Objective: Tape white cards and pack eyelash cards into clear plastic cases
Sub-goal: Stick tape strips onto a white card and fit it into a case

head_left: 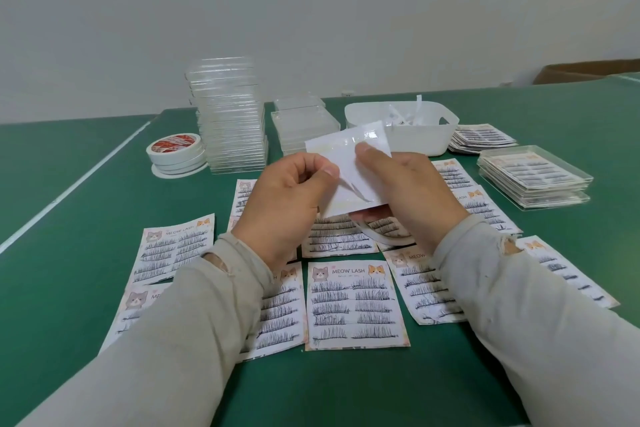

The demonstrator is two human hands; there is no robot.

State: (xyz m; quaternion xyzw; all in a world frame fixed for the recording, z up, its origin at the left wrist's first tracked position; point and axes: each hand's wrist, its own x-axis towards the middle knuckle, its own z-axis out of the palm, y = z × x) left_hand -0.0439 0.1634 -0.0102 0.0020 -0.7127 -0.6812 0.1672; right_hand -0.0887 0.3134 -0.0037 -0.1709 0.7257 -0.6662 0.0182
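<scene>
I hold a white card (349, 166) up above the table, its back towards me, with shiny tape strips across it. My right hand (405, 191) grips the card's right side, thumb on its face. My left hand (287, 198) pinches a thin strip at the card's left side. Several eyelash cards (353, 305) printed "MEOW LASH" lie face up on the green table under my hands. A tall stack of clear plastic cases (228, 114) stands at the back left, a lower stack (304, 125) beside it.
Rolls of tape (176, 152) sit left of the tall stack. A white bin (415, 128) with paper strips stands behind the card. Packed cases (533, 177) are stacked at the right, with a pile of eyelash cards (481, 139) behind them. A cardboard box (588, 71) sits far right.
</scene>
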